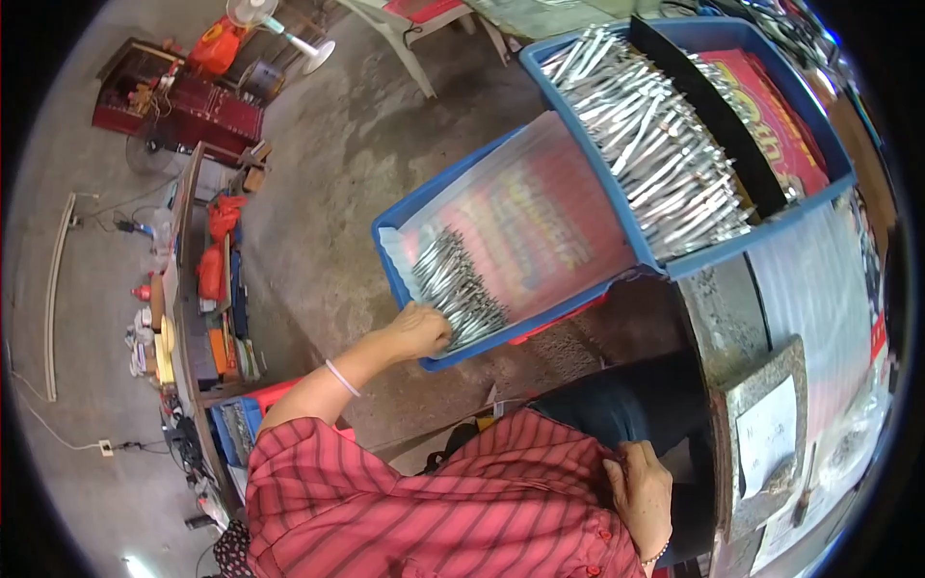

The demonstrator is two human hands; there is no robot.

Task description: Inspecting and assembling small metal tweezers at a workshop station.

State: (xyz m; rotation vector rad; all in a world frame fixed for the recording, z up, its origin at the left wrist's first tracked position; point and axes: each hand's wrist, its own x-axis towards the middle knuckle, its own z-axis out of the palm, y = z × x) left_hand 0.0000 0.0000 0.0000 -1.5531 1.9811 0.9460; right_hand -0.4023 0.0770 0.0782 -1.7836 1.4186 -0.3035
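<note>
My left hand point(421, 329) is closed at the near left corner of a lower blue tray point(393, 279). It touches the end of a row of thin silver metal pieces point(451, 279), laid side by side; whatever its fingers hold is hidden. Under the row lies a translucent sheet point(540, 202) over a red printed one. My right hand point(644, 491) is lowered by my lap beside the bench, its fingers curled, and I cannot make out anything in them. An upper blue bin point(699, 258) holds many similar silver pieces point(646, 135) and a black divider point(708, 111).
Along the right runs a workbench point(718, 308) with a stone-like board point(795, 385) bearing a paper. At left stands a shelf point(183, 260) with orange bags and tools. Farther off are a dark red cabinet point(217, 120), a fan point(289, 39) and a pale chair point(414, 48).
</note>
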